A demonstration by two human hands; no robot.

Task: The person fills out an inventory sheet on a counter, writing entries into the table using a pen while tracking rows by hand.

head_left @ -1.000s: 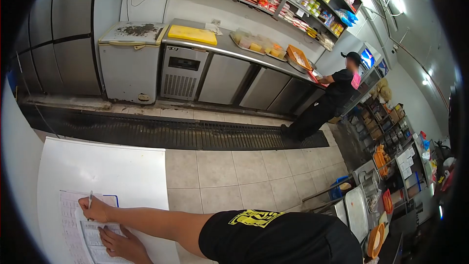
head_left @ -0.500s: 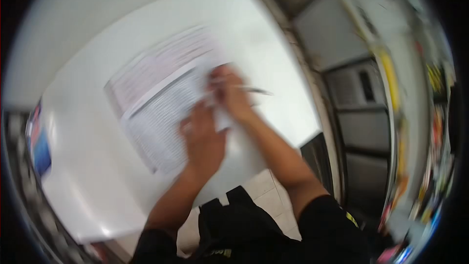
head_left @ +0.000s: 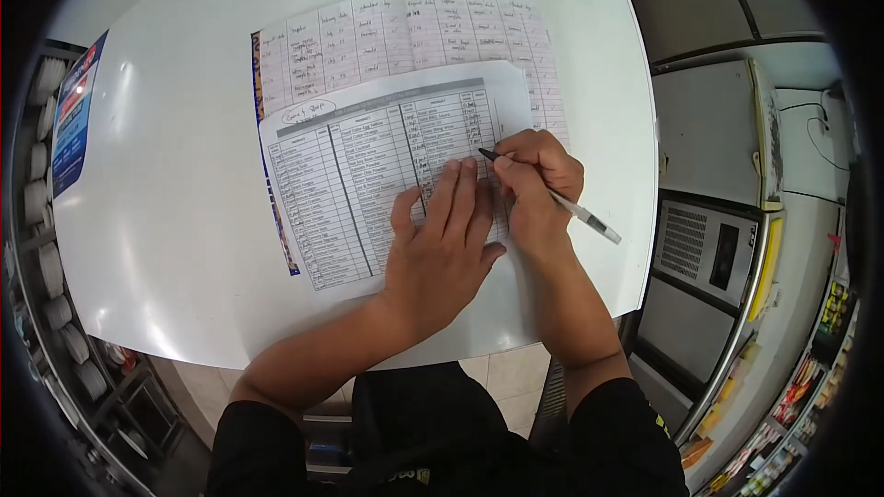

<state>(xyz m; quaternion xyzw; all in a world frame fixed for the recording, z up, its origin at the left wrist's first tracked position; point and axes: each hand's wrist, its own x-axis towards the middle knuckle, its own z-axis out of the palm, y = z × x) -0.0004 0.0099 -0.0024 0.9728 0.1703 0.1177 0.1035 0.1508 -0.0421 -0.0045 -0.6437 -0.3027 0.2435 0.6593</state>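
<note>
A printed form (head_left: 373, 166) with columns of small text and some handwritten entries lies on top of an open notebook (head_left: 368, 32) whose pages carry handwritten rows. My left hand (head_left: 442, 239) rests flat on the form's lower middle, fingers stretched and slightly apart. A pen (head_left: 589, 218) with a clear barrel and dark tip is pinched in my right hand (head_left: 541, 189). The tip is at the form's right-hand column, close to my left fingertips. Part of the form's lower right is hidden under both hands.
Everything lies on a glossy white table (head_left: 166, 221). A blue and red printed sheet (head_left: 81, 120) is at its left edge. Stacked plates (head_left: 51, 262) fill a rack on the left. A grey appliance (head_left: 704, 248) and shelves of colourful packets (head_left: 801, 387) stand to the right.
The view has turned and steadied, so the writing is now sharp. The pen, which pointed away blurred, now has its tip at the form. My left hand still lies on the paper.
</note>
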